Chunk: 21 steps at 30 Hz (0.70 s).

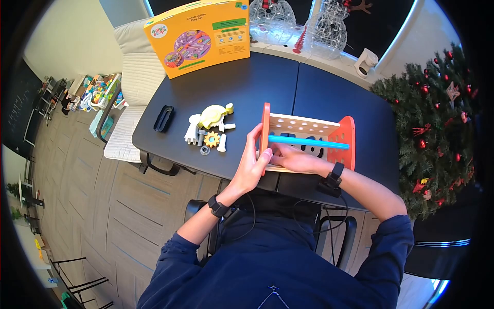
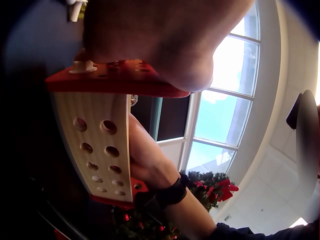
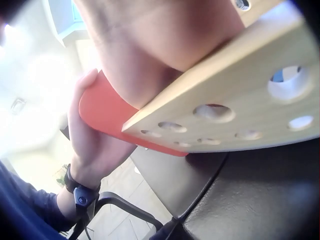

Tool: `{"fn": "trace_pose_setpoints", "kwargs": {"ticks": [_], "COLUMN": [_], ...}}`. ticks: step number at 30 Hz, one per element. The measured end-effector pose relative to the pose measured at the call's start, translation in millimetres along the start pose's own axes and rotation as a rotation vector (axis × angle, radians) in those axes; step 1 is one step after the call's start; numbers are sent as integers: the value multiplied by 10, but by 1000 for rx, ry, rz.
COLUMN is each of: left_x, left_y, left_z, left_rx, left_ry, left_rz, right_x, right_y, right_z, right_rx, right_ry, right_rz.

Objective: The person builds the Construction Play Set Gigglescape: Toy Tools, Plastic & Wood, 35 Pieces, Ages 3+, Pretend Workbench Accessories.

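Note:
A toy toolbox with holed wooden sides, orange-red end panels and a blue rod across its top stands near the table's front edge. My left hand grips its left end panel, thumb at the near edge and fingers along the outer face. In the left wrist view, a pale bolt head or nut sits against that panel, by the fingertips. My right hand reaches inside the box under the rod, up against the same panel. Its fingertips are largely hidden, and I cannot tell what they hold.
Left of the toolbox lie toy pieces: a yellow gear, a grey nut, a white bolt and a yellow piece. Beyond them are a black tray and a yellow box. A decorated tree stands right.

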<state>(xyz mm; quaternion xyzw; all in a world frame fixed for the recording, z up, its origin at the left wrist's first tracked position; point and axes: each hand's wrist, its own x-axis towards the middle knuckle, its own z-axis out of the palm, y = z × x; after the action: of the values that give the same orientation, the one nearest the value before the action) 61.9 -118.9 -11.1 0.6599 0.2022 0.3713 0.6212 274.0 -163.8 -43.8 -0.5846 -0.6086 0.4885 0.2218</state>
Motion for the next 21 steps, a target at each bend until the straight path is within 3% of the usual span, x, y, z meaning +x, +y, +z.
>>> {"fn": "trace_pose_setpoints", "kwargs": {"ticks": [3,6,12,15,18,21], "left_x": [-5,-7,2,-5,-4,0], "left_y": [11,-32,-28,-44,-29,-15], "left_z": [0,1,2,2,11,5], "left_rx": [-14,-31,10,-15,-19,-19], "left_ry": [0,-2,2,-1,1,-2], "left_rz": [-15,-15,9,8,6,-1], "right_x": [18,-69,-43,-66,57,-15], "right_y": [73,-214,-88,-170,170,-50], "right_z": [42,-3,33,-6,39,47], "right_rx": [-72,-18,-53,-1,-25,77], "right_ry": [96,-13,71,-19,-20,12], "right_rz": [-82,88,37,69,-2,-13]}}
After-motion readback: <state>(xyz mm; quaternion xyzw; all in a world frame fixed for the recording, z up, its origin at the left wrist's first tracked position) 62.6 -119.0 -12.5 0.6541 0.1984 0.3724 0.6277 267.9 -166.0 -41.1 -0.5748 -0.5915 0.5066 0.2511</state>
